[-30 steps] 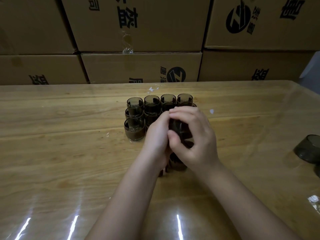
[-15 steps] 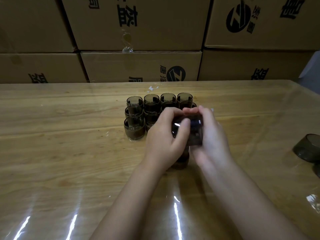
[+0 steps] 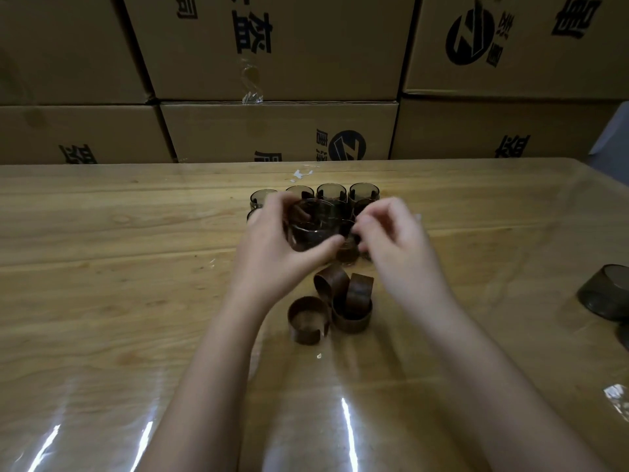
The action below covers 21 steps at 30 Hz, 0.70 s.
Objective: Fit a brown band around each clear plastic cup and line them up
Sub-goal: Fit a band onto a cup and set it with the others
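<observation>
My left hand (image 3: 272, 253) grips a clear cup (image 3: 311, 226) with a brown band round it, held just above the cluster of banded cups (image 3: 363, 193) lined up in rows at the middle of the table. Beside that cup is my right hand (image 3: 394, 240), its fingers loosely curled and holding nothing, with the fingertips close to a standing cup (image 3: 347, 248). Three loose brown bands (image 3: 308, 318) lie in a small heap in front of the cups, between my forearms. My hands hide part of the rows.
The wooden table (image 3: 102, 301) has a glossy clear cover. A bare dark cup (image 3: 604, 294) lies tilted at the right edge. Stacked cardboard boxes (image 3: 279, 131) form a wall along the far side of the table.
Both hands were pressed round one cup. My right hand has now let go and drawn right; my left hand has carried the cup up and left over the rows, uncovering the loose bands.
</observation>
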{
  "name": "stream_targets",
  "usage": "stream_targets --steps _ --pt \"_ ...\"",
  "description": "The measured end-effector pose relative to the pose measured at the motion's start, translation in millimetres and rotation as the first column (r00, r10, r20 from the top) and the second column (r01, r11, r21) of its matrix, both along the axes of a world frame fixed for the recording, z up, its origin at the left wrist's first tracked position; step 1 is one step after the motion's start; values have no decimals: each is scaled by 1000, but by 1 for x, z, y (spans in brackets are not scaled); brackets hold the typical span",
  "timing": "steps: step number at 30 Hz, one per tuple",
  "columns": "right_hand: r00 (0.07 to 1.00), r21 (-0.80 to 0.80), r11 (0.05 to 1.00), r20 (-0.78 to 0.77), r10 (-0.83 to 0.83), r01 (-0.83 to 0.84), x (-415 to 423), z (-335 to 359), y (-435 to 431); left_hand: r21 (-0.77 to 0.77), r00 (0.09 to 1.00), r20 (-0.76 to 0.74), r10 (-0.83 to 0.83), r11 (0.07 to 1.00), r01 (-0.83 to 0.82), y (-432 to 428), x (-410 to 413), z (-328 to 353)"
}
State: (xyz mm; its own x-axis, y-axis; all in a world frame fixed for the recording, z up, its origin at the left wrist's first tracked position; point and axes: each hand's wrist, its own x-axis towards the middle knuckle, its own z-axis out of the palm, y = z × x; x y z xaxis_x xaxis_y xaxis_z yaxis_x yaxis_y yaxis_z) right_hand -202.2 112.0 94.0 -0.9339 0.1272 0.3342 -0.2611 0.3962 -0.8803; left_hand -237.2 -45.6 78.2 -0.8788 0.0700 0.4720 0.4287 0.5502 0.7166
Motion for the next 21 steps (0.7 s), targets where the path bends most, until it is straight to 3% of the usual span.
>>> stream_targets --steps 2,4,7,9,13,18,21 --pt "978 209 964 163 132 -165 3 -2 -6 144 995 66 69 986 -78 -5 -3 0" --pt "904 393 843 366 222 -366 9 -9 -15 294 989 136 57 951 -96 -11 -5 2" --pt "809 604 568 545 218 -559 19 -24 -33 543 962 231 -143 840 -6 -19 -7 6" --pt "807 668 470 556 199 -576 22 -31 -40 635 914 245 -322 766 100 -23 -7 7" --pt "801 621 534 561 209 -574 16 -32 -36 647 866 222 -448 732 214 -21 -6 3" --pt "805 384 768 527 273 -512 9 -19 -13 706 890 277 -363 705 68 -15 -12 -5" --pt "809 296 836 528 260 -462 4 -3 9 692 906 301 -298 722 7 -9 -12 -5"
